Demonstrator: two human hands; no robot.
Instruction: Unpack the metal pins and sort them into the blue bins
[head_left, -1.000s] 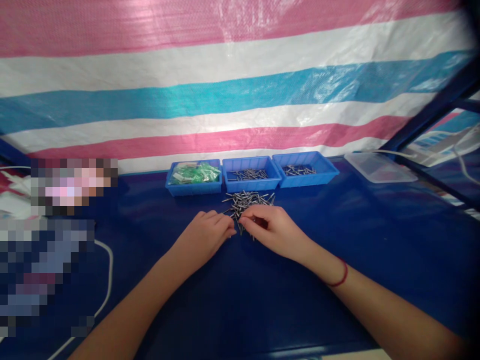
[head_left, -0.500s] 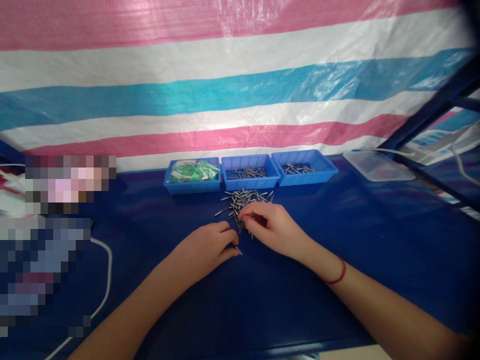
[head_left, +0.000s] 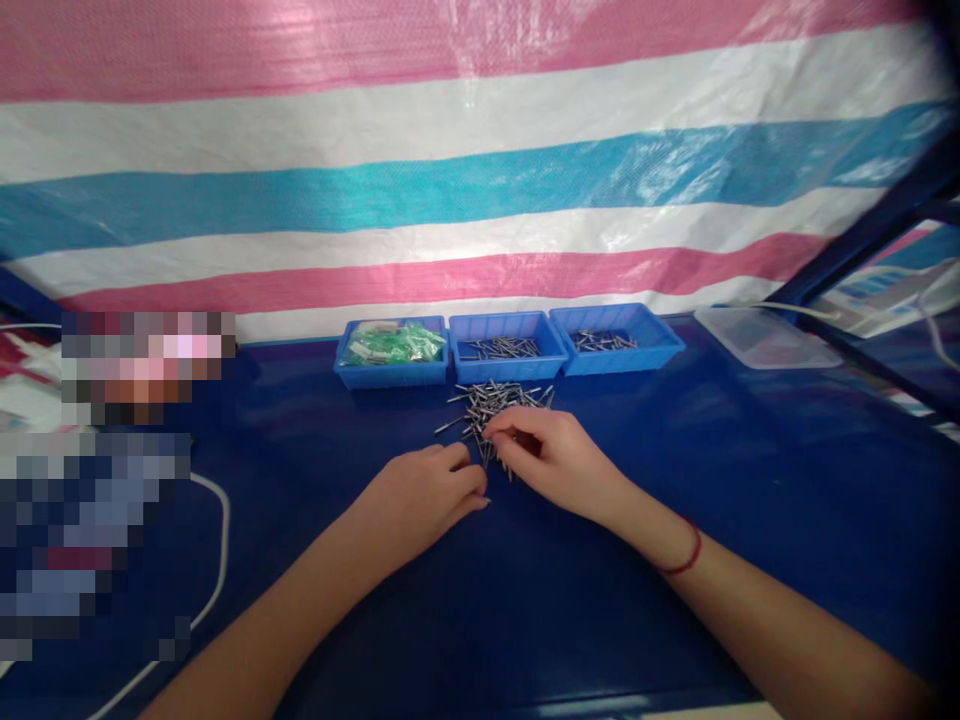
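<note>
A loose pile of slim silver metal pins (head_left: 491, 402), some thicker at one end like blind rivets, lies on the dark blue tabletop. My right hand (head_left: 551, 450) is over the near right side of this pile, thumb and fingertips pinched together among the pins. What the pinch holds, if anything, is too small to make out. Just left and nearer, my left hand (head_left: 431, 495) is closed with its fingers curled. A tiny end of a metal pin (head_left: 487, 502) pokes out at its fingertips; the rest is hidden.
Behind the pile stand three blue bins: the left bin (head_left: 394, 375) with green plastic packets, the middle bin (head_left: 510, 370) and right bin (head_left: 630, 358) with more pins. A clear plastic lid (head_left: 765, 338) lies far right. A white cable (head_left: 225, 530) curves at left, beside a blurred-out area.
My left fingers have closed further over the pin, so less of it shows. The right hand stays pinched at the pile. The whole view has shifted slightly.
</note>
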